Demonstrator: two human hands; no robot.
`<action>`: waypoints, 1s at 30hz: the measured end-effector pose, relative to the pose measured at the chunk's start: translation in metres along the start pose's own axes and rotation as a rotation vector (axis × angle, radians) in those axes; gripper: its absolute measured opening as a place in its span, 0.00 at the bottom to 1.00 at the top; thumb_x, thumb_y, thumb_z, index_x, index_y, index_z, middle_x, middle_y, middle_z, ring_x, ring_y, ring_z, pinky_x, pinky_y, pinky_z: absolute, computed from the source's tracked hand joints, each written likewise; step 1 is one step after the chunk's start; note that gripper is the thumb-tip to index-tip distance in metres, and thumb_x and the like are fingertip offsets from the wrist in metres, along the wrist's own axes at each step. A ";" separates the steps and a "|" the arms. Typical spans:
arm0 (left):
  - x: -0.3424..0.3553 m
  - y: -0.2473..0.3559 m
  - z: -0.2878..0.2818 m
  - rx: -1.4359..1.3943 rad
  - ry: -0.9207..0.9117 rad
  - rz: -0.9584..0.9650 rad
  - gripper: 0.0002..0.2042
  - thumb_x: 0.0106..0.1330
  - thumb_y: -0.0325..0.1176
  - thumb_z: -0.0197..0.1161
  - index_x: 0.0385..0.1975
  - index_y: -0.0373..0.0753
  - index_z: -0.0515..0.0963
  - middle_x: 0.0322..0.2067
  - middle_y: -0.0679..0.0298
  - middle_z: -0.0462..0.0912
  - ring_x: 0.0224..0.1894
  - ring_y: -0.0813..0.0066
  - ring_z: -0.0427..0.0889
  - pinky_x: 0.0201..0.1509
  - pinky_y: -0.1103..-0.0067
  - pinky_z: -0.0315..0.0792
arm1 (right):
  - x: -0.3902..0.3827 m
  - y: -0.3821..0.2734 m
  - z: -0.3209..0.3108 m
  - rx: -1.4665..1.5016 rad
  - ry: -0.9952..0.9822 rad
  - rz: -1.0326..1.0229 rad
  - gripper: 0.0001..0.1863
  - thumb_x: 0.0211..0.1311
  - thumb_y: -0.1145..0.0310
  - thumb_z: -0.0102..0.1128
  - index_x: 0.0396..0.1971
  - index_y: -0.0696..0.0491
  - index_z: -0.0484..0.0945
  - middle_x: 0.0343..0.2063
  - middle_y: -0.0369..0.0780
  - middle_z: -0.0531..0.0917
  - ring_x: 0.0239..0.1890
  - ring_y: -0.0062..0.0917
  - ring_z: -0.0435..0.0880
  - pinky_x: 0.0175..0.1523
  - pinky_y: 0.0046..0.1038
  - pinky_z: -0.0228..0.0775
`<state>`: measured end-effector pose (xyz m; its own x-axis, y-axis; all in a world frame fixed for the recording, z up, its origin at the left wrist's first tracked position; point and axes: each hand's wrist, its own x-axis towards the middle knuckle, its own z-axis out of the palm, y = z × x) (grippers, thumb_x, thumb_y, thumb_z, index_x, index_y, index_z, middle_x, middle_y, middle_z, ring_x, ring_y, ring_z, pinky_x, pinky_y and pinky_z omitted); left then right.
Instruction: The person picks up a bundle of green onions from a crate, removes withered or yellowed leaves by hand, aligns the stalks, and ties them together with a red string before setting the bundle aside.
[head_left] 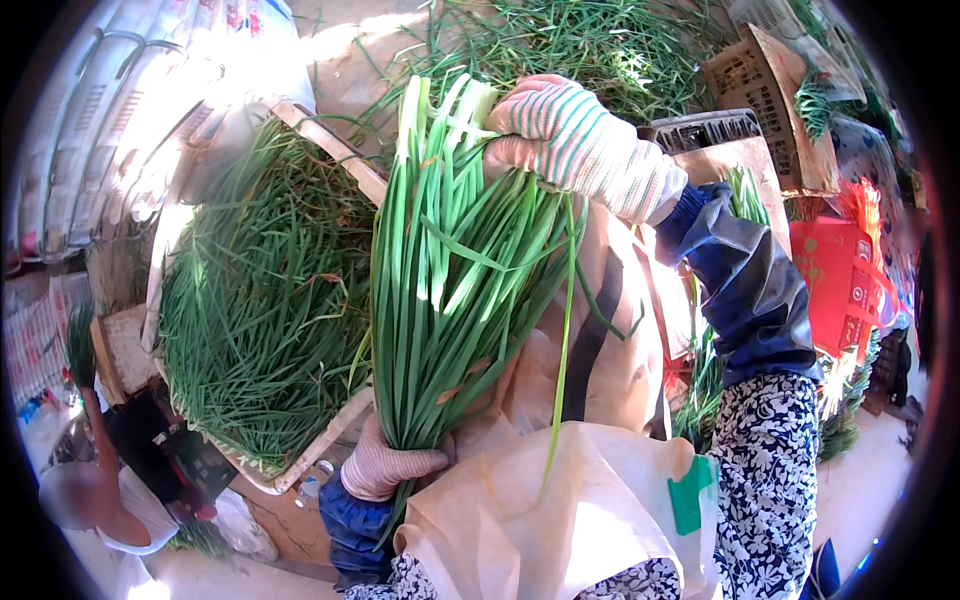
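Note:
A long bundle of flat green leaves with pale ends stands across the middle of the view. My right hand, in a striped knit glove, is closed on it near the pale upper ends. My left hand, gloved too, grips the leafy lower part. Behind and below the bundle is a tan apron or cover with a dark strap. To the left, a pale-rimmed crate is heaped with similar greens.
A co-worker's arm at lower left holds up a small bunch. Loose greens lie on the floor ahead. Brown crates, a red bag and more bunches stand at right. Pale wrapped stacks fill the upper left.

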<state>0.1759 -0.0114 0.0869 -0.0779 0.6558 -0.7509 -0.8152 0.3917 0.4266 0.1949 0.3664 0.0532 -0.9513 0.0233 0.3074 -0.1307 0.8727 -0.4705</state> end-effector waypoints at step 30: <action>0.012 0.009 -0.010 0.012 -0.094 -0.001 0.53 0.38 0.12 0.72 0.70 0.42 0.53 0.59 0.60 0.74 0.58 0.70 0.73 0.59 0.74 0.72 | 0.052 -0.008 -0.010 0.141 -0.128 0.273 0.10 0.57 0.65 0.69 0.34 0.54 0.84 0.24 0.42 0.83 0.28 0.29 0.81 0.36 0.30 0.73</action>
<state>0.1619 -0.0059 0.0768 -0.0223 0.7129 -0.7009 -0.8082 0.3998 0.4324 0.1496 0.3657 0.0809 -0.9827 0.1777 0.0517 0.1053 0.7664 -0.6337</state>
